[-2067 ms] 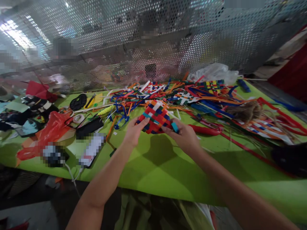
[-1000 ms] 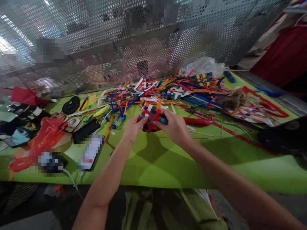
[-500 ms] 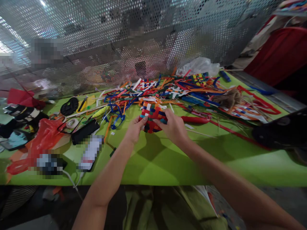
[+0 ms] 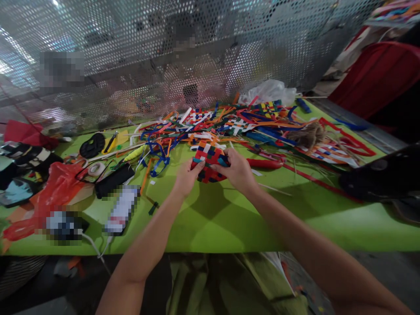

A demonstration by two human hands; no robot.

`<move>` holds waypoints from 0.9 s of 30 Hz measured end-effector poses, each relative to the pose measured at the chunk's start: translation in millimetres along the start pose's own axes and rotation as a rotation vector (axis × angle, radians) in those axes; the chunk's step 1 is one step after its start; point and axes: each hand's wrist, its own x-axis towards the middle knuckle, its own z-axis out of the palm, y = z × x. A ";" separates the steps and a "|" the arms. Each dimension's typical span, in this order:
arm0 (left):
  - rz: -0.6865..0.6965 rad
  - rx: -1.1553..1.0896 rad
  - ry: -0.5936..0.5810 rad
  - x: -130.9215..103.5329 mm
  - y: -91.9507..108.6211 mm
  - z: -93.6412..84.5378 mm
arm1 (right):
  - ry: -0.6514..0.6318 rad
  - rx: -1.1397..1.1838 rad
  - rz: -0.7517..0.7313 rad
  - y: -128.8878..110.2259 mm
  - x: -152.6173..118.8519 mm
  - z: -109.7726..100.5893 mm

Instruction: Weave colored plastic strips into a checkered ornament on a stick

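A small woven piece of red, blue, white, orange and teal strips [image 4: 210, 154] is held up between both hands over the near part of the green table [image 4: 210, 234]. My left hand [image 4: 187, 177] pinches its left side, thumb on the face toward me. On the right side, my right hand [image 4: 241, 170] grips it the same way, its thumb tip pressed on the weave. The fingers behind the piece are hidden. Just beyond it lies a heap of loose coloured strips [image 4: 179, 127].
Left of my arms lie a charging phone [image 4: 122, 210], a black case [image 4: 114, 180], a tape roll [image 4: 96, 168] and a red plastic bag [image 4: 61, 183]. Red-handled scissors [image 4: 265, 163] lie to the right. A perforated metal screen [image 4: 164, 57] stands behind the table.
The woven piece has tilted slightly in my hands, and both hands have shifted a little. The whole view has drifted slightly, moving most things a bit leftward.
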 end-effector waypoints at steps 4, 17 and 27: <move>-0.020 -0.024 -0.028 0.3 -0.5 0.0 | -0.018 0.049 0.016 1.2 0.0 -1.2; -0.037 -0.057 0.023 0.6 2.1 -0.2 | -0.122 0.093 -0.045 -6.5 -1.6 -7.8; -0.025 -0.063 -0.030 -0.7 -0.1 2.3 | -0.093 0.138 0.000 -1.1 -2.0 -6.9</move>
